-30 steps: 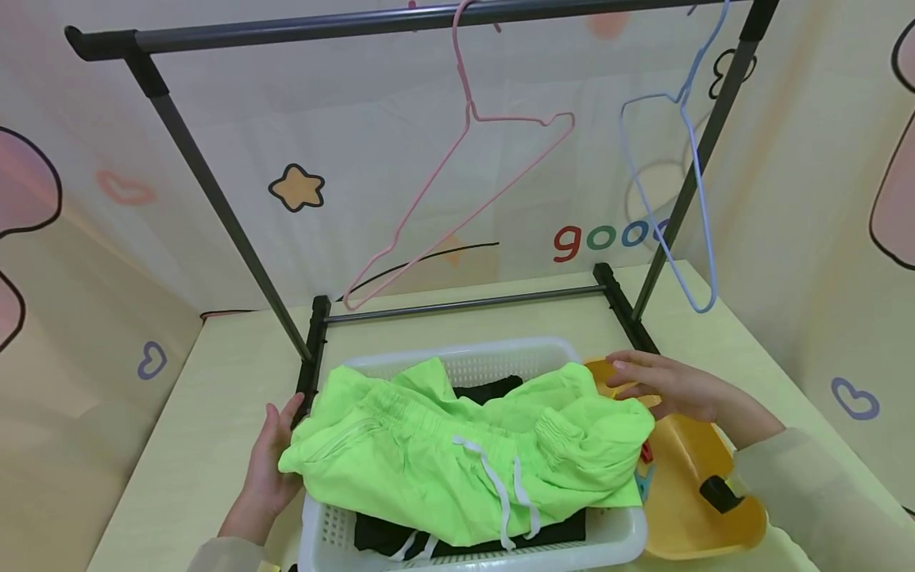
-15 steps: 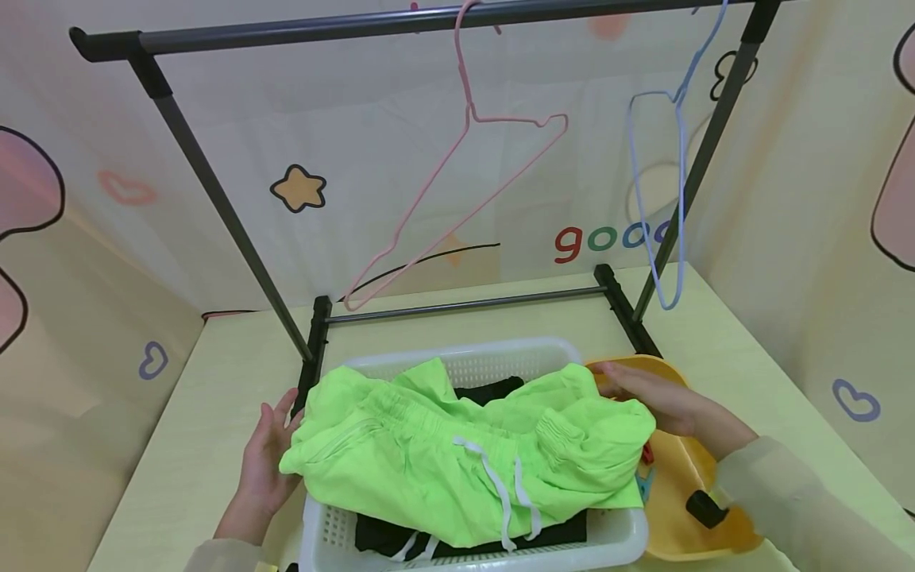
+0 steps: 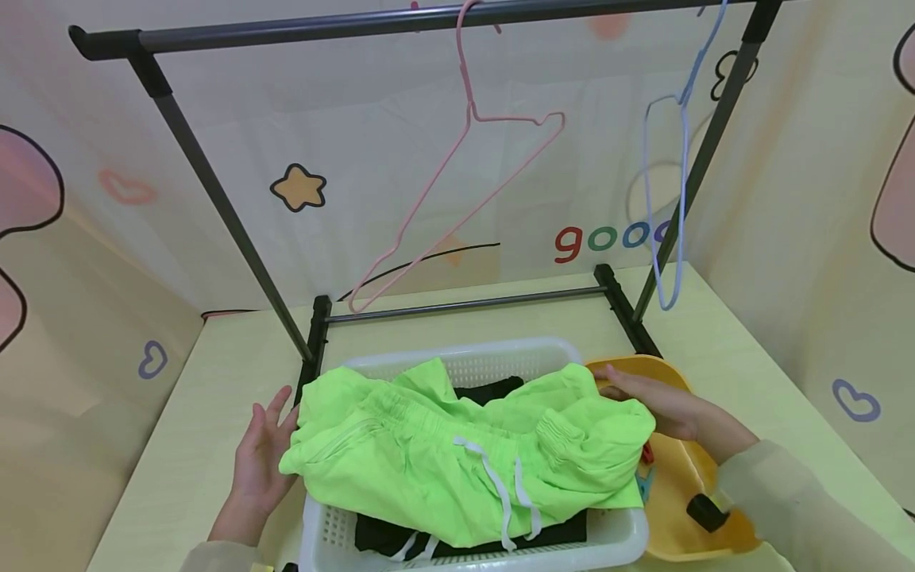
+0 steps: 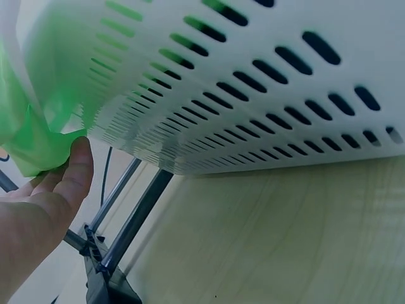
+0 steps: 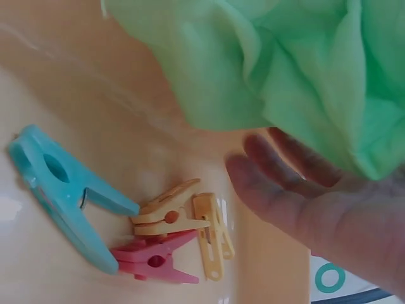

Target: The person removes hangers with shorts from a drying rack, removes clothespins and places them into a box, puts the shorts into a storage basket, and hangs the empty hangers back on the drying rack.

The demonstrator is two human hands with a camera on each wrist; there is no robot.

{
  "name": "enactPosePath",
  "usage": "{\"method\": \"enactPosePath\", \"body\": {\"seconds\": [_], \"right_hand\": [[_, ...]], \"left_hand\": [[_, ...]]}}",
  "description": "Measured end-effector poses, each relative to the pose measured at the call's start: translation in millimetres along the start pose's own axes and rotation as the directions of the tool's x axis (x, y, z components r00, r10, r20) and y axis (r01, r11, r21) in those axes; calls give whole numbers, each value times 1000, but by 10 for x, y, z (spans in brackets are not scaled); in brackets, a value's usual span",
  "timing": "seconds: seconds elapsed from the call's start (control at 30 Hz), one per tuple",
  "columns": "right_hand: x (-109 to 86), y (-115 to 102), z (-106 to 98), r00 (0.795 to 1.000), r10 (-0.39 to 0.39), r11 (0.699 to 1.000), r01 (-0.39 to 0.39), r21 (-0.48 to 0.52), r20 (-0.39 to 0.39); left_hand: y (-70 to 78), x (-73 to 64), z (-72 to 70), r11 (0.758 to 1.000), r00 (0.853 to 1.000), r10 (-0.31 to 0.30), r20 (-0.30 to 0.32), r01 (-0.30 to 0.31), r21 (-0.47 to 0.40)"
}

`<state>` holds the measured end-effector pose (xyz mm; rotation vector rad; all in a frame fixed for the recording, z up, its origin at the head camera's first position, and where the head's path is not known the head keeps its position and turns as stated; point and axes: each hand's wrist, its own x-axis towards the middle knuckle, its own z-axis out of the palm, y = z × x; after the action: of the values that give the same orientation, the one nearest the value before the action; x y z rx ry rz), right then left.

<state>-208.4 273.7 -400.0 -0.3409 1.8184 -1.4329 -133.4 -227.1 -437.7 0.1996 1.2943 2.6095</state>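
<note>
Bright green shorts (image 3: 443, 445) with white drawstrings lie heaped over a white perforated basket (image 3: 472, 349), covering much of it. My left hand (image 3: 261, 461) is at the basket's left side, fingers extended and touching the overhanging green cloth, as the left wrist view also shows. At the right end, my right hand (image 3: 661, 405) reaches beside and partly under the shorts; some fingers are hidden by the cloth. In the right wrist view its fingers look relaxed and pinch nothing. Black clothing (image 3: 472, 536) with white strings shows beneath the shorts.
A black rack (image 3: 307, 32) stands behind, bearing a pink hanger (image 3: 469, 119) and a blue hanger (image 3: 683, 159). Right of the basket is a yellow tub (image 3: 704, 548) holding a blue clothespin (image 5: 63, 196), a red clothespin (image 5: 155, 259) and yellow clothespins (image 5: 215, 237).
My right hand has moved left and down against the shorts' right end, then stayed there. My left hand has shifted slightly left. The blue hanger has swung and turned; the shorts lie practically unchanged.
</note>
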Motion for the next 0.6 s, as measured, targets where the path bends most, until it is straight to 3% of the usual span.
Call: {"method": "enactPosePath", "body": {"seconds": [0.17, 0.37, 0.6], "right_hand": [[39, 31, 8, 998, -54, 999, 54, -5, 16], [30, 67, -2, 1000, -27, 1000, 27, 13, -2], [-28, 74, -60, 997, -2, 1000, 2, -10, 75]], "left_hand": [[-7, 6, 2, 1000, 1000, 2, -4, -2, -3], [-3, -1, 15, 1000, 1000, 16, 3, -16, 4], [2, -3, 3, 1000, 1000, 15, 7, -14, -11]]}}
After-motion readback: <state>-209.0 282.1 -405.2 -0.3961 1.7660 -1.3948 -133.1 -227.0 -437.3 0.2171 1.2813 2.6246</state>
